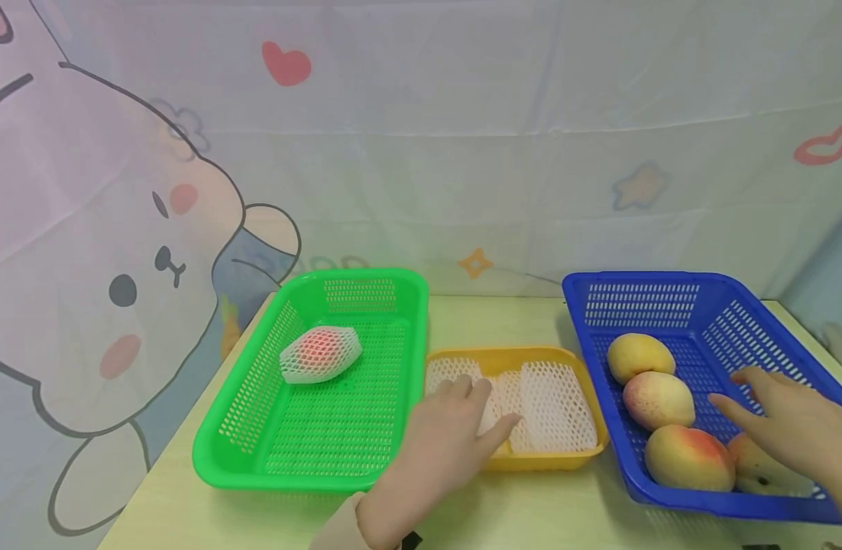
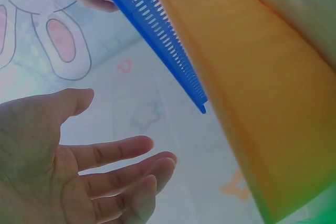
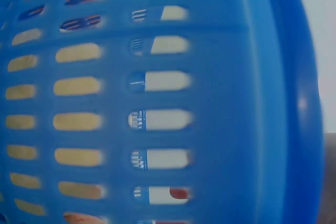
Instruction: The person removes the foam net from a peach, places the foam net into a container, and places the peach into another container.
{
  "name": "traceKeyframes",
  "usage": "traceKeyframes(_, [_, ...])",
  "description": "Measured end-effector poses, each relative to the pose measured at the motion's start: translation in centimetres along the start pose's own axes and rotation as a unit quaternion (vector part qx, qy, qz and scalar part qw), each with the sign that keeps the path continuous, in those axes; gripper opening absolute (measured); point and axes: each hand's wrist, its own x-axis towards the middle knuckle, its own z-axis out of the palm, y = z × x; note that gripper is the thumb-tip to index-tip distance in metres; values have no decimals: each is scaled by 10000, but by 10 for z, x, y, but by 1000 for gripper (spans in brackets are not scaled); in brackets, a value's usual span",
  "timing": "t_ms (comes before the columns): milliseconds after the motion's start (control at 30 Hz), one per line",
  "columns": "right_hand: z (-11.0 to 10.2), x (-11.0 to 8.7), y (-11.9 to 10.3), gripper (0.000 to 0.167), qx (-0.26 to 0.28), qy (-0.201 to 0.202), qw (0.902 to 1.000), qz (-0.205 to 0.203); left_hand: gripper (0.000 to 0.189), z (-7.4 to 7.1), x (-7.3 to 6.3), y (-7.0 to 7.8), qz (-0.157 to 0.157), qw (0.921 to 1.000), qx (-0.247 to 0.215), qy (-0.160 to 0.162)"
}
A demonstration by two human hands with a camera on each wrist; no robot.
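My left hand reaches over a shallow yellow basket that holds white foam net sleeves. In the left wrist view its fingers are loosely bent and grip nothing. My right hand hovers over the blue basket, thumb and fingers apart, with nothing held. Below and left of it lie several peach-like fruits, among them a yellow one, a pinkish one and a red-and-yellow one. Another fruit is partly under the hand. The basket's slotted wall fills most of the right wrist view.
At the left stands a green basket, with one reddish fruit in a white foam net inside. All three baskets are on a pale wooden table. A printed cloth hangs behind.
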Motion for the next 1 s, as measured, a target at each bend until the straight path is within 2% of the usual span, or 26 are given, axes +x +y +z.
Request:
traceKeyframes(267, [3, 0, -2, 75, 6, 0, 9996, -268, 50, -6, -1, -4, -59, 9998, -46, 168])
traceKeyframes(500, [1, -1, -7, 75, -11, -67, 9997, -226, 44, -7, -2, -8, 71, 9977, 34, 677])
traceKeyframes(600, [0, -3, -10, 74, -12, -72, 9998, -196, 42, -7, -2, -8, 98, 9968, 61, 796])
traceKeyframes(1000, [1, -6, -25, 68, 8, 191, 9990, -400, 38, -11, -3, -13, 99, 9933, -24, 1153])
